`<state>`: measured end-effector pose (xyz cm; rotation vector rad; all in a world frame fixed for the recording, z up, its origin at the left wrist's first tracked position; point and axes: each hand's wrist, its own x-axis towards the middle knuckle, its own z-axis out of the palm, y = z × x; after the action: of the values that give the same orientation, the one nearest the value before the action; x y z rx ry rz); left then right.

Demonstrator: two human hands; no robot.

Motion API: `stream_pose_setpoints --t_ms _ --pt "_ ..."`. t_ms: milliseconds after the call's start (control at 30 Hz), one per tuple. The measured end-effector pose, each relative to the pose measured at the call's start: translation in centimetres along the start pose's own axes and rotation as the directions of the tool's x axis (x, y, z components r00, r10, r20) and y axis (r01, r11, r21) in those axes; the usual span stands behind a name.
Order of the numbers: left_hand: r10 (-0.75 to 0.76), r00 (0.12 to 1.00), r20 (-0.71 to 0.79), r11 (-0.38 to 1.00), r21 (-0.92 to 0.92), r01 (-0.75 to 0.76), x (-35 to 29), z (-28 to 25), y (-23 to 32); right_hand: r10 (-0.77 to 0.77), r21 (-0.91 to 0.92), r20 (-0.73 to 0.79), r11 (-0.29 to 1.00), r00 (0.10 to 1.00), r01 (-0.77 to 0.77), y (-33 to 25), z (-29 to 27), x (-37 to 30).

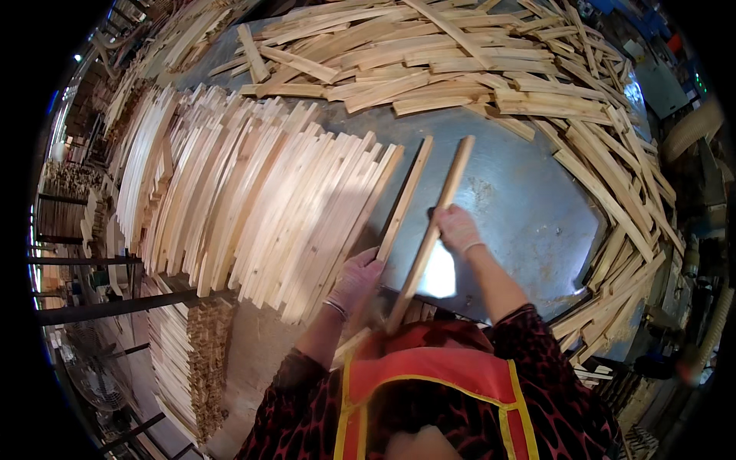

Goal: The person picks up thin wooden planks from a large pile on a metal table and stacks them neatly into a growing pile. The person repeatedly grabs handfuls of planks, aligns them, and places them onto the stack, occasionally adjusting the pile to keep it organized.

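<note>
My right hand point(458, 228), in a thin pale glove, is closed round a wooden strip point(428, 245) held slantwise over the metal table point(506, 192). To its left, my left hand point(356, 282), gloved too, grips a second wooden strip point(406, 195) near its lower part; the fingers are partly hidden behind the wood. The two strips are apart and roughly parallel. Just left of my left hand lies a wide row of pale wooden strips point(307, 222), set side by side with their ends slightly uneven.
Loose wooden strips point(452, 61) are heaped along the table's far side, and more strips point(613, 176) lie crisscrossed down its right edge. A stack of strips point(208, 368) stands low at the left, near a dark metal bar point(115, 307) and a fan point(96, 383).
</note>
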<state>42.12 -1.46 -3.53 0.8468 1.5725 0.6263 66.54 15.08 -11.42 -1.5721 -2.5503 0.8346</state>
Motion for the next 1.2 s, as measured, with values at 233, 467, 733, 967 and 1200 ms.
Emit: stream_pose_setpoints --t_ms 233,467,733,967,1200 --pt "0.436 0.895 -0.097 0.279 0.960 -0.032 -2.3 -1.4 -2.5 0.170 0.481 0.352 0.811 0.921 -0.334 -14.0 6.5 -0.2" --pt "0.537 0.844 -0.007 0.181 0.978 -0.107 -0.1 -1.7 -4.0 0.050 0.397 0.121 0.913 0.991 -0.095 0.7 -6.9 -0.6" --pt "0.356 0.898 -0.259 0.447 0.891 0.080 -0.2 0.1 -3.3 0.527 -0.256 -0.388 0.727 0.757 -0.637 28.0 -27.8 -4.8" --pt "0.288 0.953 -0.095 0.430 0.902 -0.040 -0.5 7.7 1.3 0.604 -0.419 -0.218 0.651 0.766 -0.633 35.0 -34.6 -4.2" --pt "0.310 0.947 0.084 0.368 0.908 -0.201 2.9 16.1 8.4 0.050 -0.329 -0.051 0.942 0.997 -0.064 26.7 -25.2 -8.9"
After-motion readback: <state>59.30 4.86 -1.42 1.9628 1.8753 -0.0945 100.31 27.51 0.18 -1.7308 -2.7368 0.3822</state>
